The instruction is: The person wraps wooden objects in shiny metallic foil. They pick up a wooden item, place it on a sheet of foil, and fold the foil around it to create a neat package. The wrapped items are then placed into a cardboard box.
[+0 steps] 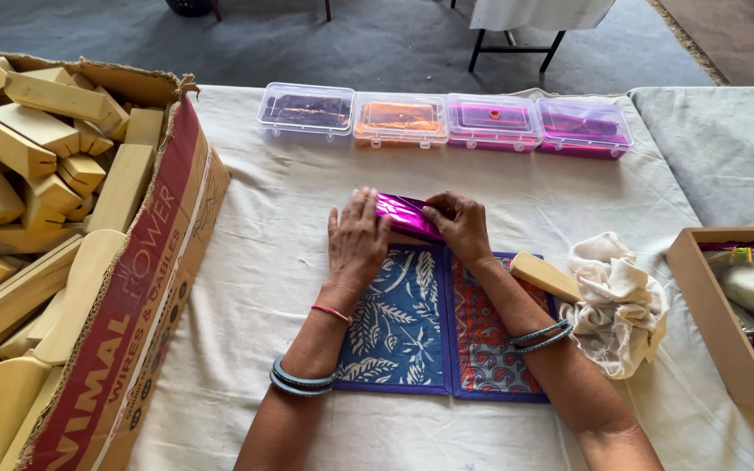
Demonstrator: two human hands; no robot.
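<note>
- Both forearms reach forward from the bottom edge and converge over the middle of the table [246, 288], wrists bent slightly inward; bangles ring each arm.
- The left hand [357, 242] lies palm down, fingers spread and pointing away from the body, its fingertips pressing the near-left end of the foil block [405, 215]; the grip is flat and apart, not curled round anything.
- The right hand [462, 226] arches over the block's right end, fingers bent, thumb and forefinger pinching the foil at the top edge; this grip is together on the foil.
- The foil block, shiny magenta, sits at the far edge of the mat [443, 324], between the two hands.
- Its long axis runs left to right, tilted a little so the right end lies nearer the person.
- A bare wooden block [544, 276] rests just right of the right forearm, touching a crumpled cloth [617, 301].
- Four clear boxes [445, 121] stand in a row beyond; a carton [146, 288] of wooden blocks sits at left.
</note>
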